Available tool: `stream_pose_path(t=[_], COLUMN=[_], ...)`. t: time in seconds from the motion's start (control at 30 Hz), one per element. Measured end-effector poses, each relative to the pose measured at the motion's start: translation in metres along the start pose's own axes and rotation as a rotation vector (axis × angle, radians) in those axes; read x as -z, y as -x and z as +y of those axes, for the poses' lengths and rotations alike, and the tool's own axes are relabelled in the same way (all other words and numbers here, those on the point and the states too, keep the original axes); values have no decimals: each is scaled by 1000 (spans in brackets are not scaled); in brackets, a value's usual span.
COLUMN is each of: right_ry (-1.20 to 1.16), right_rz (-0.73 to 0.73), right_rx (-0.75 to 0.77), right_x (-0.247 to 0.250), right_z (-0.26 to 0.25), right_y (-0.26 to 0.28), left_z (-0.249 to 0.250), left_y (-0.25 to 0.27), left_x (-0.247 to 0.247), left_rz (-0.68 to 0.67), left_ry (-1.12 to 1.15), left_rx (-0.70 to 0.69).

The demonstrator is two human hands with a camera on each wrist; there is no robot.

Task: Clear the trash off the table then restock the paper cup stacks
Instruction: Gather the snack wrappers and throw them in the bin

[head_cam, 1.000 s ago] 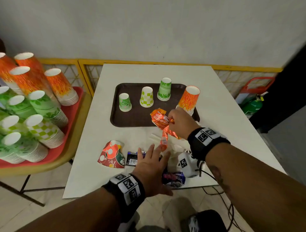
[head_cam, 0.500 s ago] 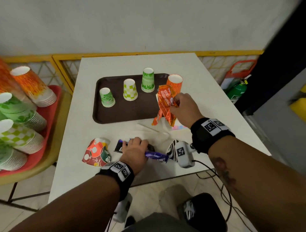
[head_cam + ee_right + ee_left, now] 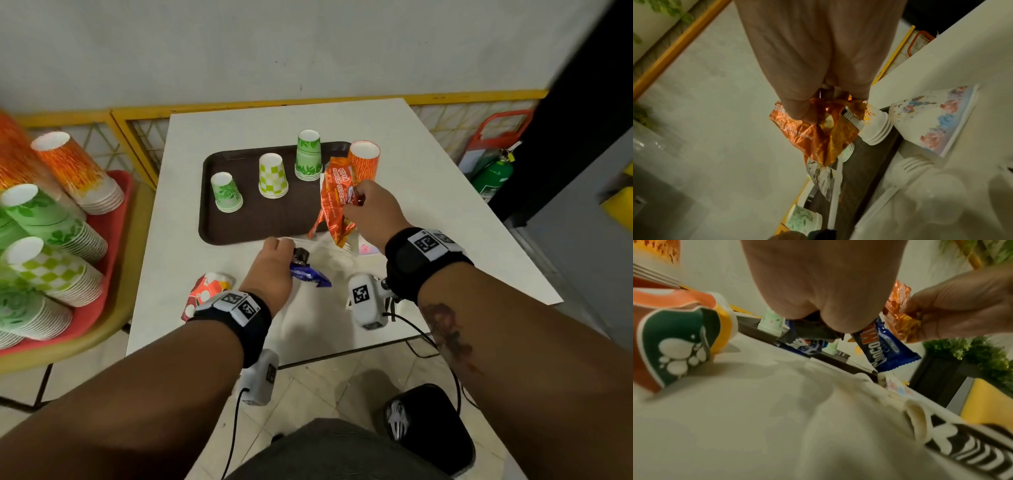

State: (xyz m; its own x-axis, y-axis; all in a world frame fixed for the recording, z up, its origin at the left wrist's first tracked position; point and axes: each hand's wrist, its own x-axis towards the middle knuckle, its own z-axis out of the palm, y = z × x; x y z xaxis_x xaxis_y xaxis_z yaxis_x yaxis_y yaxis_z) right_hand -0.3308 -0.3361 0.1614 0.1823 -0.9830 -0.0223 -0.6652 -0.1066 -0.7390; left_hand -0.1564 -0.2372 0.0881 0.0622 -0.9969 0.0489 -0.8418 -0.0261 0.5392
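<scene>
Head view: the right hand (image 3: 371, 209) has its fingers pinched on the top of a crumpled orange snack wrapper (image 3: 337, 198), which hangs in the air over the near right corner of the brown tray (image 3: 274, 226). In the right wrist view the fingers (image 3: 797, 104) are curled tight into the foil and the wrapper's silver inside shows at its lower end. The left hand (image 3: 274, 270) is clenched round a blue chocolate wrapper (image 3: 310, 275) and a dark wrapper (image 3: 813, 332), both lifted just off the white table (image 3: 239, 123), close to the tray's near edge; the left wrist view shows the two wrappers sticking out from under the curled fingers (image 3: 818, 293).

On the table near the front edge, left of the left hand, lies a crushed red and green paper cup (image 3: 205, 291) on its side. Between the two hands lie clear plastic cutlery (image 3: 906, 164), including a fork, and a tipped paper cup with a pastel print (image 3: 937, 120), toward the tray's near right corner.

On the tray stand four short stacks of upturned cups: a green floral stack (image 3: 226, 192), a green checked stack (image 3: 273, 175), a green leaf stack (image 3: 309, 154) and an orange stack (image 3: 363, 161) at the tray's right edge, just behind the hanging wrapper.

Left of the table a red tray (image 3: 116, 212) carries tall stacks of orange, green and checked cups (image 3: 51, 219).
</scene>
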Motion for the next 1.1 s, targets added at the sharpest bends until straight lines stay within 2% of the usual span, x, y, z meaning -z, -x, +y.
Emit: stream_pose_path(t=[0.2,0.3,0.4,0.5,0.6,0.73,0.8,0.93,0.97,1.1], right_ry=[-276,-437,-635,-754,-803,-883,-913,-967,-983,-994], right_rz=[41,102,174,280,419,657,783,944,1005,978], right_rx=[-37,-58,-74,-116,-187,-316,-414,-646,-719,-882], right_x=[24,46,68,92,118,152,163,164,164,128], right_z=[-3,4,16,35,62,114,149,224,256,304], right_y=[17,30,47,68,95,142,166,225,247,279], left_z=[4,6,31,83,146,227,261,306,323,304], left_y=[3,6,5,-3,-14,-14,-8,18,31,41], left_x=[33,46,53,45,17,-50,-89,-170,-201,-264], left_rz=[132,155,99,-45,-268,-567,-644,-845,-910,-940], left_ry=[89,118,159,291,495,577,512,347,274,137], left_rx=[-82,-141,-186,-187,-262,-268,-310,-320,-344,-297])
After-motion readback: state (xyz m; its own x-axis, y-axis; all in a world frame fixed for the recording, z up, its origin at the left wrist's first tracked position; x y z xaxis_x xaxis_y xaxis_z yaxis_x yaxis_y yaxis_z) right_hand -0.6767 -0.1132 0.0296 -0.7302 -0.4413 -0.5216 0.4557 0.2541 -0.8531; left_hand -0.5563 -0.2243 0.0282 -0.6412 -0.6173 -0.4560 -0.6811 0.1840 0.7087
